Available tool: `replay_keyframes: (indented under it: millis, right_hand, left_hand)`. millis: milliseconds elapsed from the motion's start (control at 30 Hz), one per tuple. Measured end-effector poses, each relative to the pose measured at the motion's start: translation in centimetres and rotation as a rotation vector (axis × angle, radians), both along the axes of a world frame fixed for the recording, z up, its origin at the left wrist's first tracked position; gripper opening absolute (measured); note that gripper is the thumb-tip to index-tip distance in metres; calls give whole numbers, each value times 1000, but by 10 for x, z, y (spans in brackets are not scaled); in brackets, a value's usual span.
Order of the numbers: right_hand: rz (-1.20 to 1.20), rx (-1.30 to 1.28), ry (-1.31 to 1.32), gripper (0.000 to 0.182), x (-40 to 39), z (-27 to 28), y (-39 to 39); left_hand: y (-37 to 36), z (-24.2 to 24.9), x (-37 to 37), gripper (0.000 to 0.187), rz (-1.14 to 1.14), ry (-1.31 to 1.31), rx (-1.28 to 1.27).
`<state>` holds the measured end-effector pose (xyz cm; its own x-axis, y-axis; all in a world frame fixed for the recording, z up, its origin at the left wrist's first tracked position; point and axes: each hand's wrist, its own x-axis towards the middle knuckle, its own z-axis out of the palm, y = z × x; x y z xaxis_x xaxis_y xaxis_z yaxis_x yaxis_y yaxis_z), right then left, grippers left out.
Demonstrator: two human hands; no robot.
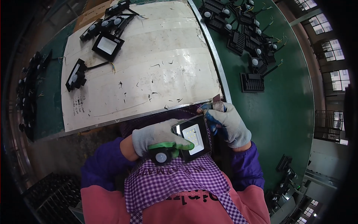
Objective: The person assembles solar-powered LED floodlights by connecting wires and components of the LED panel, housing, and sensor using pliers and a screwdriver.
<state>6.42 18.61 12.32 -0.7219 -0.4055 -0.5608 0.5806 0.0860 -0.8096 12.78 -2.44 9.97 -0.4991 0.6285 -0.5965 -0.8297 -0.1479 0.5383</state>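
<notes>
A black LED floodlight [201, 139] with a white reflector and rows of small LEDs is tilted in front of my apron. My left hand [158, 137], in a grey glove with green on it, grips the lamp by its left side, the thumb lying across the glass. A round motion sensor [161, 157] hangs below that hand. Beside the lamp's upper right edge is my right hand [229, 125], in a pale glove with blue fingertips. Its fingers are curled closed around a small brownish piece [217, 98] that I cannot make out.
On the white board [179, 52] lie thin black shavings and several floodlights, one nearest at the left [76, 76]. A metal edge strip [210, 48] borders the board. More floodlights [253, 82] with wires sit on the green table [283, 112]; others line the far left.
</notes>
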Motion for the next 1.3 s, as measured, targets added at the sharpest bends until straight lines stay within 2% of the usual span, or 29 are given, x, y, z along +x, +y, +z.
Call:
replay_keyframes:
  millis: [167,367,467,567,667,700,867,1067,1167,1267,1300]
  right_hand:
    - [84,-41,-9,20,-3,-10,8]
    - [100,-259,-222,19,-6,-11,14]
    - [144,-184,-197,19,-5,-12,11]
    - [138,-51,63,20,7,-12,3]
    - [49,-150,-194,21,1,-4,10]
    - [-65,-137,-242,22,1,-1,6]
    - [10,-135,-153,22,6,-8,18]
    - [44,-108,-150,20,11,-8,22]
    - [24,-81,-95,19,15,-11,21]
    - [-63,13,96,19,26,-12,6]
    - [-99,50,176,19,29,-12,2]
  left_hand:
    - [0,0,2,42,-17,104,-5]
    - [1,13,-1,47,-182,369,-260]
    - [1,4,4,51,-204,765,-407]
    - [5,-4,10,55,-246,922,-627]
    - [7,16,3,57,-386,727,-742]
    - [8,15,4,58,-370,767,-786]
    - [10,1,20,62,-331,992,-927]
    - [13,5,17,62,-401,911,-954]
    - [12,-6,25,57,-306,1038,-977]
    - [14,6,13,53,-344,840,-923]
    - [14,3,10,52,-299,864,-839]
